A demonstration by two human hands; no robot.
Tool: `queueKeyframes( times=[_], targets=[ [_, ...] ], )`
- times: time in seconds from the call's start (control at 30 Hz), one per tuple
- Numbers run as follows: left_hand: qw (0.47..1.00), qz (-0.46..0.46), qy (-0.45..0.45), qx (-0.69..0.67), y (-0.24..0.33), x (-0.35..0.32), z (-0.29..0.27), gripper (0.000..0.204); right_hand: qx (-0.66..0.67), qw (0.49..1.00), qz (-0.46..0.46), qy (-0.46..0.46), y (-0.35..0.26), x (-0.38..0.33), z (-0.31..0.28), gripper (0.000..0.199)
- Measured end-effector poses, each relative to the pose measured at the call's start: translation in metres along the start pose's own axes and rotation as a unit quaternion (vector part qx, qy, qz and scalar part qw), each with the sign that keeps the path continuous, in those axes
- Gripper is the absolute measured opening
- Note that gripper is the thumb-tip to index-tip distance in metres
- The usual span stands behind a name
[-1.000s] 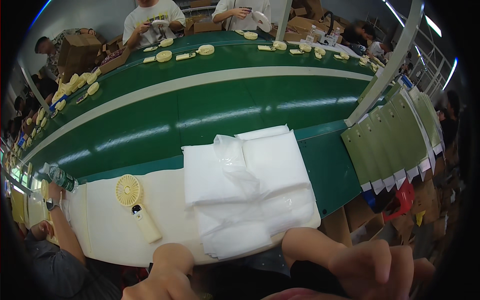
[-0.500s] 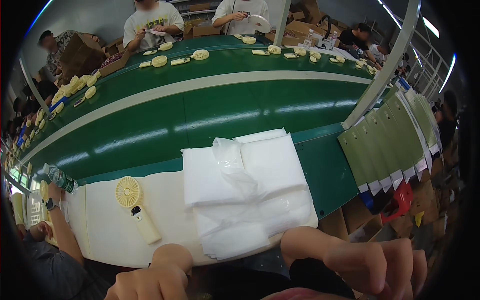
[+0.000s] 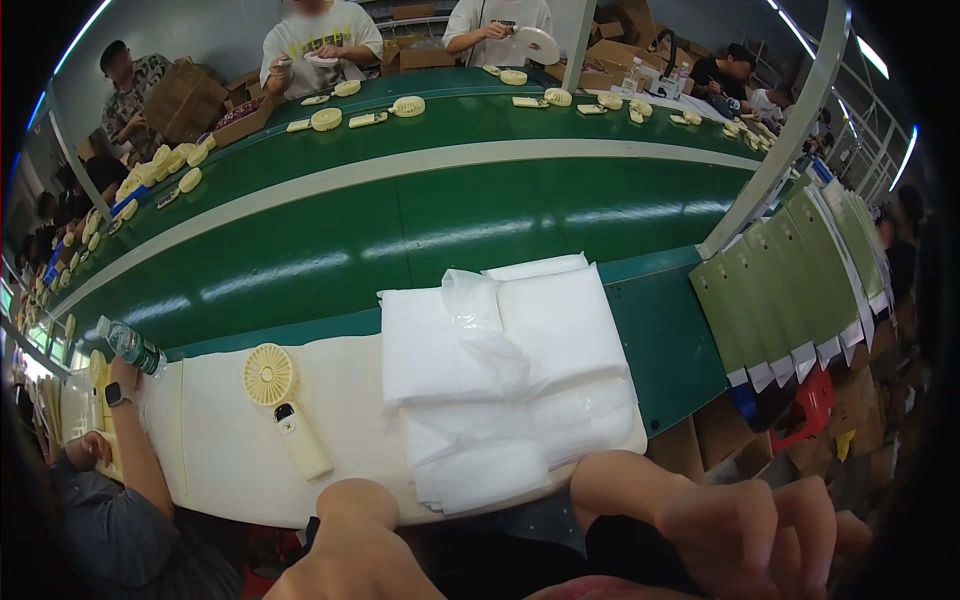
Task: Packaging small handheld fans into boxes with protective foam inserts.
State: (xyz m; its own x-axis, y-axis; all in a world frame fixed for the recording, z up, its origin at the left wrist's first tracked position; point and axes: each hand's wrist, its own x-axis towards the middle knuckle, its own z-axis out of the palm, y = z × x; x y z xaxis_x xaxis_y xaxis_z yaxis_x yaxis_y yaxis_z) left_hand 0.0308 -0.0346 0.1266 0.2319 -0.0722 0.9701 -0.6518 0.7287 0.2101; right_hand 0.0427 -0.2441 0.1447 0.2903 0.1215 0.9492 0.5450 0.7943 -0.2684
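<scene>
My left hand (image 3: 350, 562) is at the lower edge, wrist bent, just in front of the pale worktop; its fingers are out of sight. To the lower right, my right hand (image 3: 765, 535) is raised beyond the worktop's corner with its fingers curled; whatever they may hold is hidden. On the worktop lies a cream handheld fan (image 3: 302, 440), its round grille (image 3: 270, 375) pointing away from me and its handle toward my left hand. A stack of white plastic bags (image 3: 500, 400) spreads to the right of the fan, nearest my right wrist. Neither hand touches fan or bags.
A green conveyor belt (image 3: 400, 235) runs across beyond the worktop (image 3: 215, 440). A co-worker's arm with a watch (image 3: 120, 393) is at left, near a water bottle (image 3: 138, 352). Green hanging folders (image 3: 780, 290) and a metal post (image 3: 775, 130) stand at right.
The whole view has shifted slightly, so the worktop, fan and bags appear farther right. My left hand sits a little lower and to the right; my right hand's fingers have shifted slightly, still curled.
</scene>
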Motion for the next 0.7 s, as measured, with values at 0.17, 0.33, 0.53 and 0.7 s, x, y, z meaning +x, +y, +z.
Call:
queueKeyframes(
  times=[0.17,0.33,0.53,0.7],
  targets=[
    [0.992,0.102,-0.075,0.007,-0.009,0.003,-0.021,0.053,0.019,1.000,0.021,-0.007,-0.011,-0.007,0.003,0.047],
    [0.968,0.155,-0.177,-0.091,-0.002,0.015,-0.023,0.055,0.166,0.964,-0.120,-0.170,-0.002,-0.004,-0.006,0.049],
    [0.998,0.050,-0.020,-0.027,0.060,-0.021,-0.029,0.026,0.040,0.993,-0.106,0.041,-0.009,-0.061,-0.004,0.018],
    [0.556,-0.232,0.039,0.797,0.087,-0.092,-0.083,0.047,-0.216,0.929,0.191,0.233,-0.018,-0.202,-0.018,0.027]
  ],
)
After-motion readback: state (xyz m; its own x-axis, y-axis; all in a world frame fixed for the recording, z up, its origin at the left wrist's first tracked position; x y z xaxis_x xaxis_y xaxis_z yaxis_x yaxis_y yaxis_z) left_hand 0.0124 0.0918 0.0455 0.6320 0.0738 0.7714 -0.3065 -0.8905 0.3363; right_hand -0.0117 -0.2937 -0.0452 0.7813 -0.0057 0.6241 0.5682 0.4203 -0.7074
